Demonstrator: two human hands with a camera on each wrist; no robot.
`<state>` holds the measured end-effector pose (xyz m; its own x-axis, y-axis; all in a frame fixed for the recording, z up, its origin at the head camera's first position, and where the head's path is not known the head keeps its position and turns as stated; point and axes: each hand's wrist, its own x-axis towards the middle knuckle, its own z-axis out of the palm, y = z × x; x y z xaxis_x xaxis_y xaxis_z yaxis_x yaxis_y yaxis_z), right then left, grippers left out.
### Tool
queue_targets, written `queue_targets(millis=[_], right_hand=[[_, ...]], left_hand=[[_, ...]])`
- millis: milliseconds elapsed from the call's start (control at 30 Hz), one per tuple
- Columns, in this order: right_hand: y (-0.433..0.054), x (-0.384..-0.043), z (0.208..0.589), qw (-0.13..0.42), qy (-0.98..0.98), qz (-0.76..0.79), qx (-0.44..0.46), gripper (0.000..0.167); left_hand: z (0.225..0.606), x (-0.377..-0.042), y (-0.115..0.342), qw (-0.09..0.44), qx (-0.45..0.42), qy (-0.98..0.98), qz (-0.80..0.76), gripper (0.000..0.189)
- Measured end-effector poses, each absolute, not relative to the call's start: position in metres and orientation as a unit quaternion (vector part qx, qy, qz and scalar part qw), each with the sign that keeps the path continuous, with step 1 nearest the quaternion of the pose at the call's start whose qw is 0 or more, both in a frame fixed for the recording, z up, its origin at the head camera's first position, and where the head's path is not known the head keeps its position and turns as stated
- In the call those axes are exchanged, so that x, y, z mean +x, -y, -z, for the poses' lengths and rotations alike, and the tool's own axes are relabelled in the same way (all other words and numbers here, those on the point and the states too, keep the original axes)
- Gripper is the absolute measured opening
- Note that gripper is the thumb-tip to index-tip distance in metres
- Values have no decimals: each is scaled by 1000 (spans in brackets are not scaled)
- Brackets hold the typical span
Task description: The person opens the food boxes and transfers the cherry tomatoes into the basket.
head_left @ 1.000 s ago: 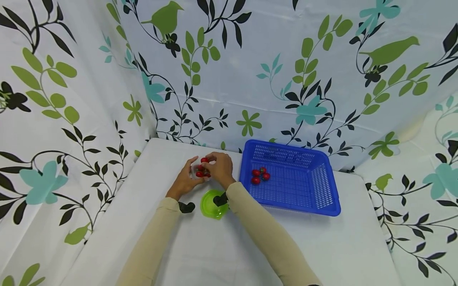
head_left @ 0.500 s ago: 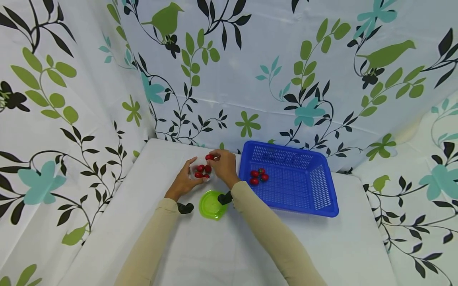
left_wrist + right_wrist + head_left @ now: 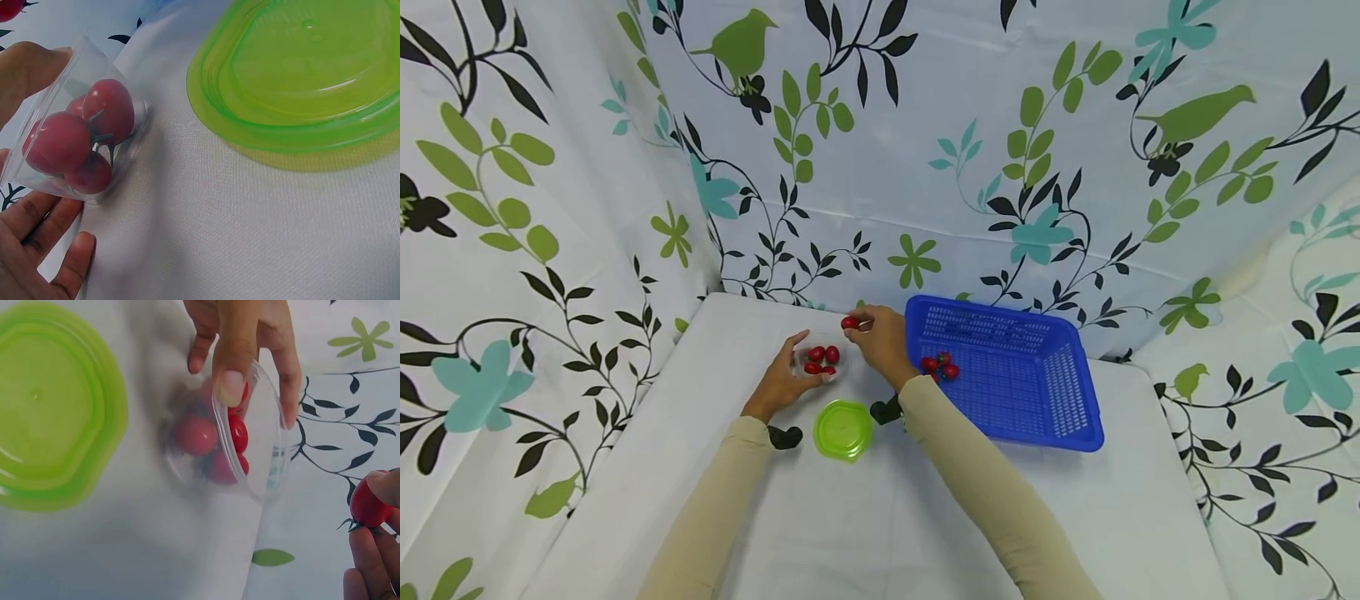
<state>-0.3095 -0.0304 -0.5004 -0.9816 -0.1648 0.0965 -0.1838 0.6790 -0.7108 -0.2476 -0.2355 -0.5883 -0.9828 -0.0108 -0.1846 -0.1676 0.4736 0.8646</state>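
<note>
My left hand [image 3: 781, 382] grips a small clear plastic container [image 3: 222, 428] around its rim, thumb on one side and fingers on the other. Several red cherry tomatoes [image 3: 107, 109] with green stems lie inside; the container is tilted in the left wrist view. Up and to the right of it, my right hand [image 3: 883, 343] pinches one cherry tomato [image 3: 369, 505] between thumb and fingertips, its green stem end showing. This tomato is held apart from the container, between it and the blue basket.
A green plastic lid [image 3: 842, 430] lies on the white table [image 3: 842, 525] just in front of the container. At the right stands a blue plastic basket [image 3: 1007, 400] with several cherry tomatoes [image 3: 950, 372] in its left part. A patterned curtain [image 3: 865, 150] rises behind.
My right hand has lifted a tomato out from over the container and carried it right, toward the basket. My left hand stays on the container.
</note>
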Motion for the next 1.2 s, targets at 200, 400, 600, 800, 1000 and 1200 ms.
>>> queue_targets(millis=[200,400,600,800,1000,1200], right_hand=[[17,-310,496,14,898,-428,104,32],[0,-309,494,18,886,-453,96,28],[-19,-309,492,18,886,-455,93,29],[-42,-310,493,13,885,-459,81,31],[-66,-312,498,16,887,-458,61,30],[-90,-315,500,16,887,-459,45,31]], left_hand=[[586,-247,235,79,-55,-858,-505,103],[589,-247,234,82,-55,-855,-509,105],[586,-247,234,83,-53,-857,-506,105],[585,-247,235,89,-54,-853,-512,104],[584,-249,236,96,-53,-854,-509,105],[582,-248,235,92,-45,-858,-503,105]])
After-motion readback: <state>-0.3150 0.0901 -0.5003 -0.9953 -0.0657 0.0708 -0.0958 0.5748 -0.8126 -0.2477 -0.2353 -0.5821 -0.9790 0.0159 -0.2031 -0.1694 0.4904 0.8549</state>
